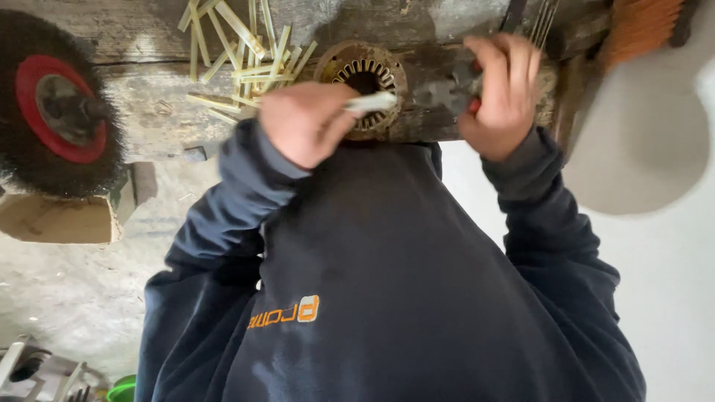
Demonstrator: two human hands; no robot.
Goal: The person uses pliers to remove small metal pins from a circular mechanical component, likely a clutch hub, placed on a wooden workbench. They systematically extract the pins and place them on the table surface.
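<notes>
Rough wooden bench [149, 104] – rusty metal ring [363, 71]

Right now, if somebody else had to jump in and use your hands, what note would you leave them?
Left hand: closed on a pale strip, its tip at the slotted metal ring on the wooden bench.
Right hand: gripping a dark tool with a red grip beside the ring.
A pile of loose pale strips lies on the bench near the ring; a wire wheel brush sits further off.
Done: too blurred to tell which slots are filled.
Left: the strip in hand is not yet seated; loose strips remain.
</notes>
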